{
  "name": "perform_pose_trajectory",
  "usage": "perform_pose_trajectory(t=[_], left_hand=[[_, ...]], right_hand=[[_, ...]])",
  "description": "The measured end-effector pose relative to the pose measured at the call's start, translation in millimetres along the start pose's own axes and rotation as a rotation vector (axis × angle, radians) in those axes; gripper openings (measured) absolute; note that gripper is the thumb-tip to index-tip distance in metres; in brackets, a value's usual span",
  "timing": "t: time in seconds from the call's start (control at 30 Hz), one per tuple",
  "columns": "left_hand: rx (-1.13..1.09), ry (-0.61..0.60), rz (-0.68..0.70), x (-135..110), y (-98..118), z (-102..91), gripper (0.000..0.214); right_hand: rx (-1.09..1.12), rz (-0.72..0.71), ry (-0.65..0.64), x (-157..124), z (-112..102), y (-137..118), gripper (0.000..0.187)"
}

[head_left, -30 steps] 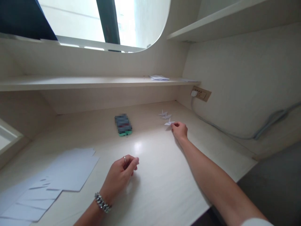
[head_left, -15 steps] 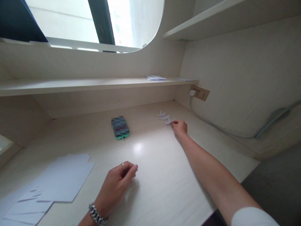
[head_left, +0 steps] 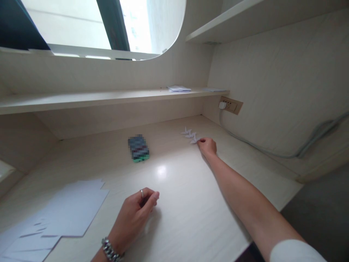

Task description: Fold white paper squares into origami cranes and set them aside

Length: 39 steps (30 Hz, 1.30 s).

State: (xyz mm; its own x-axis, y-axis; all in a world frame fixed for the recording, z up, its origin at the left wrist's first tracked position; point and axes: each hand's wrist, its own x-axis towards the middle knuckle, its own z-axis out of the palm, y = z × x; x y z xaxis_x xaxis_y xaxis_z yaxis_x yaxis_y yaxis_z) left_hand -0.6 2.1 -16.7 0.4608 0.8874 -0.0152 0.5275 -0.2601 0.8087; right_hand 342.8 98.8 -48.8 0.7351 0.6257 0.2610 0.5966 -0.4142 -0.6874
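Three small white folded paper cranes (head_left: 190,134) stand in a short slanting row toward the back right of the desk. My right hand (head_left: 207,146) reaches out to the nearest paper crane (head_left: 193,139), thumb and forefinger pinched at its right tip. Closer to me, my left hand (head_left: 140,209) hovers over or rests on the desk, fingers curled and thumb against the forefinger, with nothing visible in it. It wears a ring and a metal bracelet (head_left: 109,249).
White paper sheets (head_left: 73,207) lie overlapping at the left. A blurred dark item with a green edge (head_left: 139,148) lies mid-desk. Folded papers (head_left: 178,88) rest on the low shelf (head_left: 109,98). A grey cable (head_left: 256,147) runs from the wall socket (head_left: 231,105) along the right wall.
The view has shifted slightly. Both hands keep nearly the same pose, and the paper cranes show no clear movement on the desk.
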Motion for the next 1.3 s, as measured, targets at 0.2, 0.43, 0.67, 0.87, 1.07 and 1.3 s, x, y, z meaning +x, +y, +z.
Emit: perform_pose_trajectory(t=[0.2, 0.43, 0.67, 0.87, 1.07, 1.3], left_hand=[[-0.002, 0.000, 0.014, -1.9, -0.1, 0.1, 0.038], [-0.009, -0.006, 0.017, -0.2, -0.5, 1.0, 0.038], [0.008, 0.000, 0.022, -0.7, -1.7, 0.6, 0.038], [0.020, 0.001, 0.016, -0.9, 0.8, 0.6, 0.039], [0.042, 0.007, 0.030, -0.8, 6.5, -0.8, 0.037], [0.089, -0.043, 0.065, -3.5, 11.5, -7.4, 0.022]], right_hand=[[-0.009, 0.006, 0.010, -1.3, -1.5, -2.1, 0.023], [-0.026, 0.016, 0.011, -2.0, -1.8, -2.9, 0.023], [-0.038, 0.021, 0.006, -2.8, -2.0, -3.9, 0.024], [-0.037, 0.008, -0.002, -3.3, -2.1, -2.0, 0.024], [-0.047, -0.041, -0.018, -11.0, -7.8, 2.2, 0.024], [-0.071, -0.225, -0.147, -60.8, -28.0, -0.5, 0.020]])
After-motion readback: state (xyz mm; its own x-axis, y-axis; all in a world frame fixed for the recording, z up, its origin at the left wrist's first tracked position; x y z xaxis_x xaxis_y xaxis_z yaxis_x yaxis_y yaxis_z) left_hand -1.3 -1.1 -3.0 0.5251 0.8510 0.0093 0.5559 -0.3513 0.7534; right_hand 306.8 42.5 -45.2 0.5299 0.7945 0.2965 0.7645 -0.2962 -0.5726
